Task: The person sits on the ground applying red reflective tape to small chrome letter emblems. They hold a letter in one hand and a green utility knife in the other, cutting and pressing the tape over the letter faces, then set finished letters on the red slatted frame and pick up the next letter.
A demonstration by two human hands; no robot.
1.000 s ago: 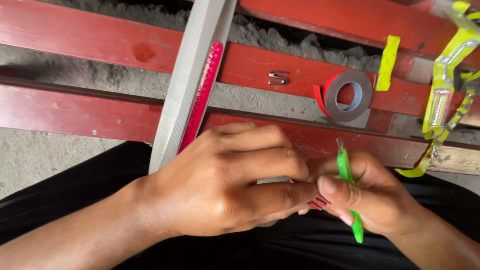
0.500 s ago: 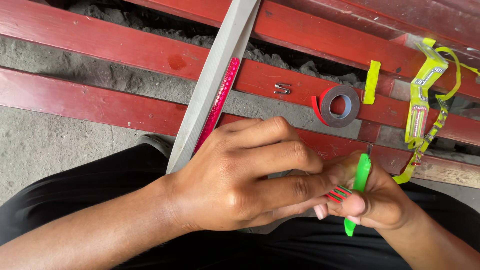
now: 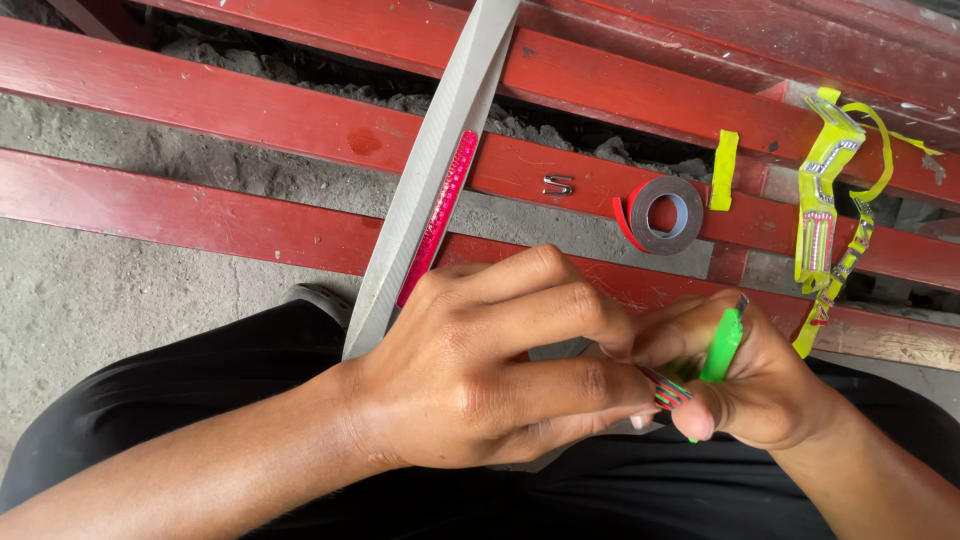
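My left hand (image 3: 490,370) rests on the near end of a long grey metal strip (image 3: 440,150) that lies across my lap and runs up over the red beams. A red glittery band (image 3: 440,215) is stuck along the strip. Its fingertips pinch a small red, green and black striped piece (image 3: 668,390). My right hand (image 3: 760,385) grips a green craft knife (image 3: 722,345), with the blade end upward, right beside that striped piece. Both hands touch each other over my black trousers.
Red painted steel beams (image 3: 200,110) cross the view over grey sandy ground. On one beam lie a small metal S-shaped piece (image 3: 558,185), a roll of tape with a red liner (image 3: 662,213) and a yellow strip (image 3: 723,170). A yellow decorated cut-out shape (image 3: 825,200) lies at right.
The view has shifted a little, so the strip and beams sit differently. My hands stay together; the right hand has tilted the green knife closer to the striped piece.
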